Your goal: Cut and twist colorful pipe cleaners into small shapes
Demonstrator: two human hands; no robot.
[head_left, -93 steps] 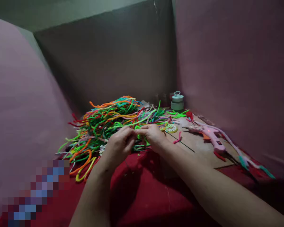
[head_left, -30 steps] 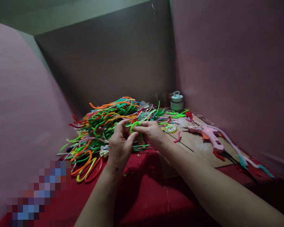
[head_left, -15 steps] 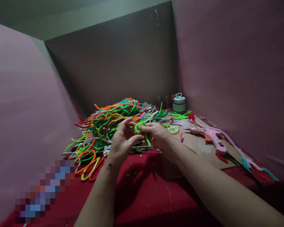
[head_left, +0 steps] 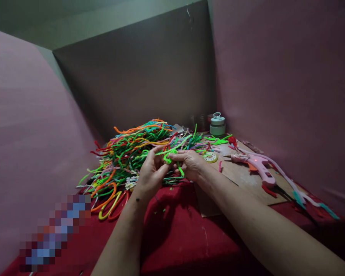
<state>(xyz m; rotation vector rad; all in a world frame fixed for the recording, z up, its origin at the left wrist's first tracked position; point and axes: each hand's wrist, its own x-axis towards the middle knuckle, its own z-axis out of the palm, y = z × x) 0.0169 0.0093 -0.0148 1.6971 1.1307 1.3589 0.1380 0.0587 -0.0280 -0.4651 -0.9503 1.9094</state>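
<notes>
I see both hands meet in the air, close together. The left hand (head_left: 151, 172) has its thumb and fingers closed on one side of a green stem (head_left: 169, 156). The right hand (head_left: 191, 165) is closed on the other side. The stem is bent into a small loop right between the two grips, and a short tail hangs down just under the right one.

Just behind the grip lies a big pile (head_left: 123, 151) of stems in many colours. Under the hands is a red cloth (head_left: 175, 234). A round disc (head_left: 210, 157) sits near the right hand. A pink glue gun (head_left: 260, 166) lies well off to the right of the grip, and a small red light shows on it.

I think the loop could spring open if either pinch goes soft, because the stem looks thin and bendy. The tail could catch on the pile, since that is so close. The cut end might poke a finger. The gun may be hot, so an arm swinging right could get burned.
</notes>
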